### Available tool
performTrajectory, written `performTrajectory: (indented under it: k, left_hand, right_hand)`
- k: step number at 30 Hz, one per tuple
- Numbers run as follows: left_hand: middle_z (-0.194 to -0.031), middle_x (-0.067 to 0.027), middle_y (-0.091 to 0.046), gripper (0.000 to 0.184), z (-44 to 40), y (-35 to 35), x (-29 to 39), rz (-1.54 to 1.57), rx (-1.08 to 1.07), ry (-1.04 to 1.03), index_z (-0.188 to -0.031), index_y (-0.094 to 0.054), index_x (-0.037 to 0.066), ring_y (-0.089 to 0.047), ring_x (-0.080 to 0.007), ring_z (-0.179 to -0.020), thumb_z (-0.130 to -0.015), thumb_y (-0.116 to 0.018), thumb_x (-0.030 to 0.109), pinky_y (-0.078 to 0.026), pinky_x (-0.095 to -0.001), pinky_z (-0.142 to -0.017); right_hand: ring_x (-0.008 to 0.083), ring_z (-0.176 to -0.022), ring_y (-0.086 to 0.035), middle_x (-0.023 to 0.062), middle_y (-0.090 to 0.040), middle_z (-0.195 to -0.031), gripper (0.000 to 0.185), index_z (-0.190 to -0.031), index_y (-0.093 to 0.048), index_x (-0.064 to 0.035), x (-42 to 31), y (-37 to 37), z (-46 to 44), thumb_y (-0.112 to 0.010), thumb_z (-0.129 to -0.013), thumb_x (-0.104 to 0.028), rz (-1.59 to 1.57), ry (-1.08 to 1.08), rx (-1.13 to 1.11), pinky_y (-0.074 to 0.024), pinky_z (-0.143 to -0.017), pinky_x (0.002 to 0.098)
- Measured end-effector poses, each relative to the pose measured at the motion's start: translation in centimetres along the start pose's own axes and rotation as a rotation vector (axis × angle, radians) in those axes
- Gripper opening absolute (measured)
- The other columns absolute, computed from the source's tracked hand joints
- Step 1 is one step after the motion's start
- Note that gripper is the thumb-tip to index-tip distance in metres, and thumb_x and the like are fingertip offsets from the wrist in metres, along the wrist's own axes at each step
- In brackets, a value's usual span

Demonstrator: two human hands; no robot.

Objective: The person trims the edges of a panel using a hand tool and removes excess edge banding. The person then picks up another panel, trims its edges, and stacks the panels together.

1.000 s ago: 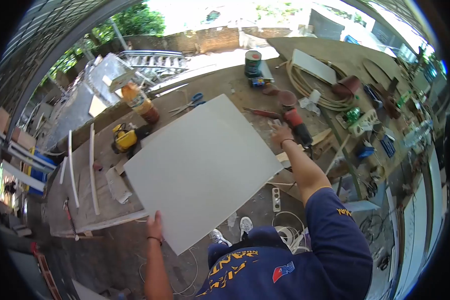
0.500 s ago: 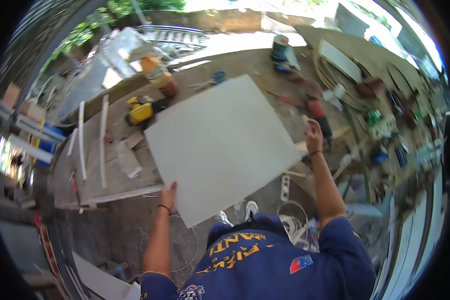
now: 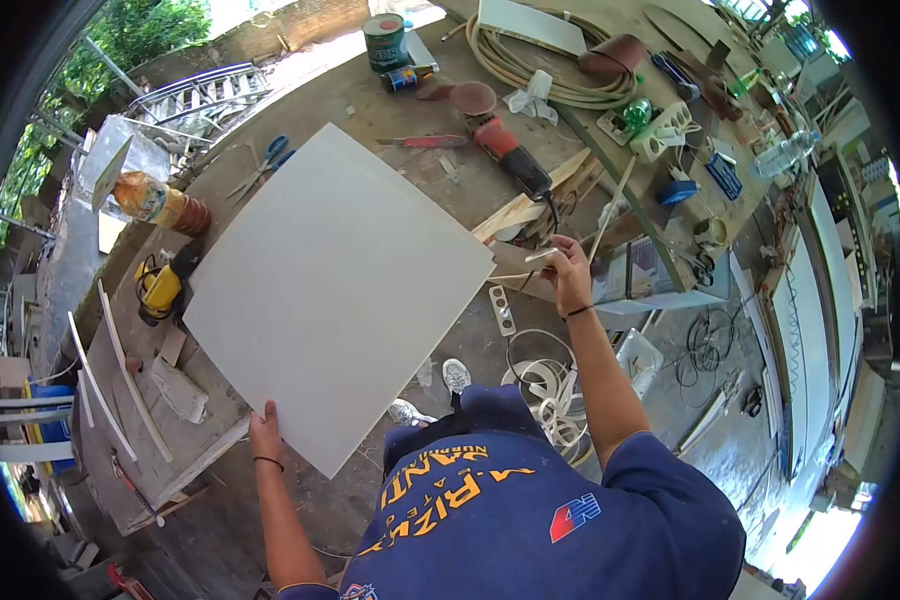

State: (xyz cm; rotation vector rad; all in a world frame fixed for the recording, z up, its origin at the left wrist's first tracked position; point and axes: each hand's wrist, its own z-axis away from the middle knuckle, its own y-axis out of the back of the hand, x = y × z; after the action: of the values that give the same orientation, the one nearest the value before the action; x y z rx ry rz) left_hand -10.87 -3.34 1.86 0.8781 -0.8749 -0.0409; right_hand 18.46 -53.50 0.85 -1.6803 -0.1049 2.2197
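Note:
A square white panel (image 3: pixel 340 300) lies tilted across the near edge of the workbench, its near corner jutting over the floor. My left hand (image 3: pixel 265 432) grips its lower left edge, thumb on top and the other fingers hidden beneath. Just off the panel's right corner, my right hand (image 3: pixel 570 275) is closed around a small pale flat piece (image 3: pixel 542 256), too small to name surely. Beyond that hand, an angle grinder (image 3: pixel 510 155) with a red and black body rests on the bench.
On the bench (image 3: pixel 240 225) lie scissors (image 3: pixel 260 165), a yellow power tool (image 3: pixel 160 288), a bottle of reddish-brown contents (image 3: pixel 160 203), a green can (image 3: pixel 386 45) and a coiled hose (image 3: pixel 515 62). A power strip (image 3: pixel 502 310) and coiled white cable (image 3: pixel 550 395) are on the floor.
The camera view has turned, so the bench and panel appear shifted left. My right hand has come lower and nearer the panel's right corner. My left hand keeps its hold on the panel.

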Motion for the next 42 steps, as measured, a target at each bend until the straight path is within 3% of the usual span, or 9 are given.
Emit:
performTrajectory:
  k: [5,8,11,13,16,26,28,33,42]
  left_hand:
    - [-0.093,-0.0149,-0.066,0.075,-0.2,-0.9,-0.4,0.078,0.034,-0.104,-0.108,-0.058,-0.007,-0.061,-0.0216,-0.086,-0.087,-0.053,0.065,-0.048,-0.0363,-0.08]
    - [-0.111,-0.0222,-0.062,0.082,-0.6,-0.7,0.9,-0.172,-0.151,0.133,-0.124,-0.05,-0.009,-0.061,-0.033,-0.102,-0.086,-0.057,0.063,-0.047,-0.0385,-0.089]
    - [-0.135,-0.025,-0.048,0.079,-1.5,-1.9,1.9,-0.474,0.227,-0.06,-0.131,-0.046,-0.004,-0.052,-0.0379,-0.117,-0.085,-0.06,0.059,-0.043,-0.0415,-0.097]
    - [-0.148,-0.0231,-0.032,0.079,-2.5,-2.5,3.0,-0.596,0.4,-0.54,-0.139,-0.042,0.001,-0.039,-0.0388,-0.131,-0.085,-0.059,0.057,-0.034,-0.0488,-0.105]
    - [-0.152,-0.0194,-0.029,0.076,-3.5,-4.5,6.0,-0.657,0.177,-0.84,-0.143,-0.039,0.008,-0.028,-0.038,-0.139,-0.087,-0.054,0.057,-0.023,-0.0559,-0.11]
    - [-0.156,-0.0148,-0.023,0.076,-3.4,-4.6,7.8,-0.7,0.002,-0.698,-0.144,-0.041,0.013,-0.016,-0.0337,-0.145,-0.086,-0.05,0.061,-0.01,-0.0596,-0.113]
    - [-0.156,-0.0138,-0.022,0.078,-3.3,-4.4,7.8,-0.694,-0.006,-0.733,-0.144,-0.041,0.016,-0.014,-0.0337,-0.146,-0.084,-0.052,0.064,-0.007,-0.0627,-0.112]
    - [-0.158,-0.0102,-0.019,0.086,-2.4,-3.2,9.2,-0.724,-0.134,-0.794,-0.145,-0.041,0.019,-0.009,-0.0338,-0.147,-0.077,-0.057,0.069,-0.003,-0.0682,-0.109]
    - [-0.159,-0.0058,-0.019,0.091,-2.4,-3.2,9.4,-0.717,-0.198,-0.762,-0.146,-0.039,0.022,-0.006,-0.0305,-0.148,-0.073,-0.058,0.073,-0.002,-0.0694,-0.109]
  right_hand:
    - [0.0059,-0.066,-0.055,-0.0003,-0.06,-0.087,0.027,-0.114,-0.057,-0.0059,1.8,-0.1,0.8,-0.059,-0.089,-0.017,0.057,-0.063,-0.011,-0.0454,-0.054,0.0214]
    - [0.0041,-0.065,-0.055,-0.0015,-0.06,-0.08,0.024,-0.114,-0.056,-0.0095,1.8,-2.7,2.2,-0.056,-0.093,-0.02,0.056,-0.13,0.049,-0.0435,-0.047,0.0218]
    - [0.0052,-0.067,-0.056,0.0006,-0.06,-0.081,0.022,-0.112,-0.056,-0.0091,3.4,-2.9,1.5,-0.053,-0.095,-0.023,0.218,-0.019,0.043,-0.0447,-0.05,0.0228]
    - [0.0108,-0.076,-0.058,0.0055,-0.062,-0.087,0.024,-0.112,-0.057,-0.0058,4.6,-3.1,1.0,-0.051,-0.096,-0.023,0.357,0.117,0.088,-0.0477,-0.063,0.0261]
    - [0.0197,-0.089,-0.059,0.0123,-0.064,-0.095,0.027,-0.112,-0.057,-0.0007,5.1,-3.9,0.8,-0.049,-0.097,-0.022,0.456,0.374,0.149,-0.0454,-0.084,0.0301]
    - [0.0251,-0.097,-0.063,0.0159,-0.067,-0.106,0.034,-0.121,-0.058,-0.001,5.5,-5.4,0.5,-0.05,-0.098,-0.025,0.732,0.58,0.383,-0.0478,-0.087,0.033]
    - [0.0241,-0.098,-0.063,0.0158,-0.066,-0.108,0.034,-0.121,-0.059,-0.001,5.6,-5.7,0.5,-0.05,-0.098,-0.026,0.627,0.457,0.435,-0.0477,-0.087,0.0325]
    - [0.0213,-0.079,-0.061,0.0118,-0.063,-0.092,0.032,-0.116,-0.054,-0.0034,5.8,-6.4,0.5,-0.058,-0.095,-0.026,0.675,0.425,0.629,-0.0481,-0.073,0.0356]
    - [0.0245,-0.079,-0.062,0.0135,-0.064,-0.093,0.029,-0.108,-0.055,-0.004,6.4,-6.5,0.4,-0.056,-0.095,-0.03,0.772,0.564,0.682,-0.0486,-0.075,0.0367]
